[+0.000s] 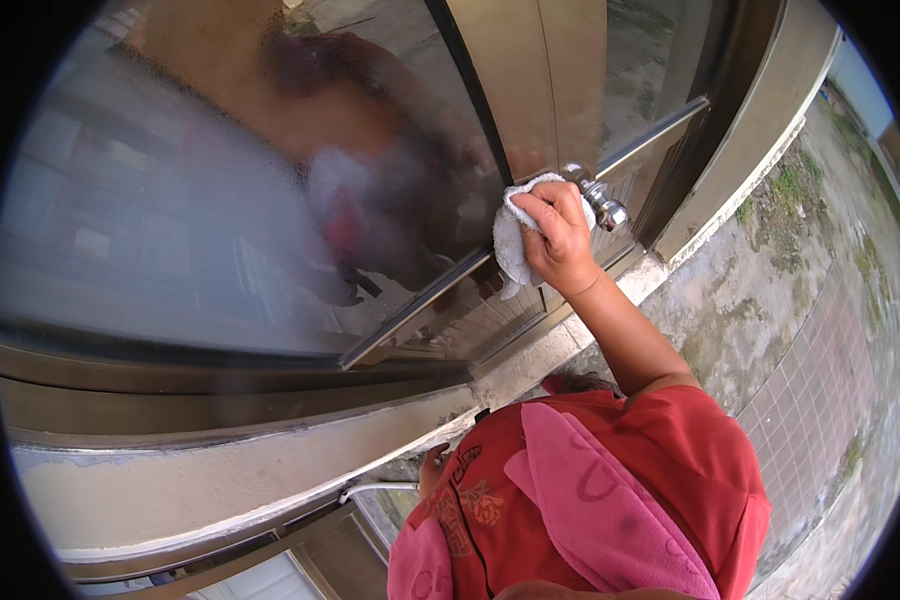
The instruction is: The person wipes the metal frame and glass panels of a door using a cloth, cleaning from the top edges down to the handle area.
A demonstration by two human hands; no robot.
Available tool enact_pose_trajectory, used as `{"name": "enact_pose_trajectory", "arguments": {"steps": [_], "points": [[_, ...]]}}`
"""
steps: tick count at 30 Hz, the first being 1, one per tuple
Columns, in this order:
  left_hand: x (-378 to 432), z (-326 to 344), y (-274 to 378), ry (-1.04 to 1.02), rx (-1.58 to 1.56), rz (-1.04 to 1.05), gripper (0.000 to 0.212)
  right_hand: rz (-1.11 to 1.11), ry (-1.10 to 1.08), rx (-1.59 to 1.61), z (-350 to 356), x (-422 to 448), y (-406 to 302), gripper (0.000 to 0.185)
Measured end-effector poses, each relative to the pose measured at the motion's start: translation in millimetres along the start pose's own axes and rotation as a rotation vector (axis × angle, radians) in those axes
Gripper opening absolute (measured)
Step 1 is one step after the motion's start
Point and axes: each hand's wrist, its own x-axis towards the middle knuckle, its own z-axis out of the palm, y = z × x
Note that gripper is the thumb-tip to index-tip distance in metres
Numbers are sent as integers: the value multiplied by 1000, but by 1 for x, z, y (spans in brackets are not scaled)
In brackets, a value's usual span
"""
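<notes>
My right hand (559, 236) presses a bunched white terry cloth (511, 240) against the brown metal door frame (562, 90), its fingers closed on the cloth. Close beside the hand is a shiny round metal doorknob (610, 212). Left of the cloth stretches a large dark glass pane (195, 225), hazy with moisture and showing reflections. Low at my side, my left hand (435, 461) is partly hidden by my red shirt, and what it holds, if anything, is unclear. A white curved tube or handle (379, 486) shows near it.
A metal bar (416, 311) crosses the lower glass. Below runs a pale ledge (232, 480) with chipped edges. To the right lies stained concrete ground (727, 300) with grass patches and a strip of tiles (810, 412). A pink towel (607, 495) hangs over my shirt.
</notes>
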Motion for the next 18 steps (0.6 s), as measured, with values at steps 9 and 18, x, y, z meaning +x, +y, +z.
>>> {"name": "enact_pose_trajectory", "arguments": {"steps": [9,18], "points": [[-3,-2,12,2,-37,-60,40,46,61,41,6,17,-8,45],[5,-7,-5,-74,-49,-27,47,335,31,90,-7,18,-11,20]]}}
